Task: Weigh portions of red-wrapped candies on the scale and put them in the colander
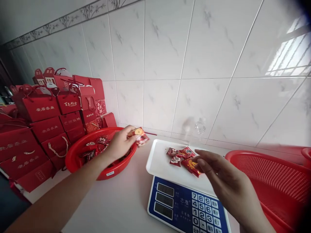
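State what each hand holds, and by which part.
Left hand: a small red, white and yellow wrapped packet, pinched by its left edge. Right hand, over the white plastic tray: cannot tell.

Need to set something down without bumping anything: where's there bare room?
The widest patch is the tabletop between the left red basket and the scale. The white tray is also bare at its left end, beside the small packets. It's crowded at left with stacked red boxes, and around the right hand, near another red basket.
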`<control>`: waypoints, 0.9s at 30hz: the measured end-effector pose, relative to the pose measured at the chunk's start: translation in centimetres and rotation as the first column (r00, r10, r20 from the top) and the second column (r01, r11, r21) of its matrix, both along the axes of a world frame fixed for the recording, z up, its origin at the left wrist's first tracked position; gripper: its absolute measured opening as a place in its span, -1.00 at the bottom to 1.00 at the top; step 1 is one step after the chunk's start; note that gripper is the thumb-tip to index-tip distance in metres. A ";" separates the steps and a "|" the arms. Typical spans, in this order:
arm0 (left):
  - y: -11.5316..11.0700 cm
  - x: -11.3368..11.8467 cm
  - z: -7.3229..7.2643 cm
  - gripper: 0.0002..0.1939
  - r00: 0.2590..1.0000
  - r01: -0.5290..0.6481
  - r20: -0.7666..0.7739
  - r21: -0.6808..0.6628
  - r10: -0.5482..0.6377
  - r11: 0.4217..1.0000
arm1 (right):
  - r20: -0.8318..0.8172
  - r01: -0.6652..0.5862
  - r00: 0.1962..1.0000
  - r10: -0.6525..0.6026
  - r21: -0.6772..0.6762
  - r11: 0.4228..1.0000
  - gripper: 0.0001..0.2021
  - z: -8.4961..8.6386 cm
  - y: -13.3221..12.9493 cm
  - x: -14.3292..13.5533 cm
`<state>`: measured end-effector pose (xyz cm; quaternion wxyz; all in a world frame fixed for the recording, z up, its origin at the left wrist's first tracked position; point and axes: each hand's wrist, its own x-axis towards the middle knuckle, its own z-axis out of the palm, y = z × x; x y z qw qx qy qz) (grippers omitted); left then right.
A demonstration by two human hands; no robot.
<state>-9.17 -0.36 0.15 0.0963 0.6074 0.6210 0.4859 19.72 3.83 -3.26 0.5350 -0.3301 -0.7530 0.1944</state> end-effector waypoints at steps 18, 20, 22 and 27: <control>4.5 -15.5 -8.7 -0.71 0.929 -0.230 -0.364 -0.706 -0.064 0.670 | 0.124 -0.040 0.991 0.051 -0.090 0.995 -0.70 0.1 0.1 -0.2; 5.0 -16.0 -8.9 -0.66 0.916 -0.271 -0.397 -0.724 -0.061 0.635 | 0.142 -0.054 0.988 0.067 -0.095 0.994 -0.70 0.1 0.0 -0.2; 5.5 -16.4 -9.1 -0.64 0.903 -0.309 -0.426 -0.738 -0.060 0.599 | 0.142 -0.058 0.987 0.072 -0.098 0.994 -0.70 0.1 0.0 -0.2; 6.2 -16.9 -10.0 -0.63 0.868 -0.366 -0.488 -0.753 -0.091 0.547 | 0.140 -0.058 0.987 0.073 -0.106 0.993 -0.71 0.1 -0.1 -0.2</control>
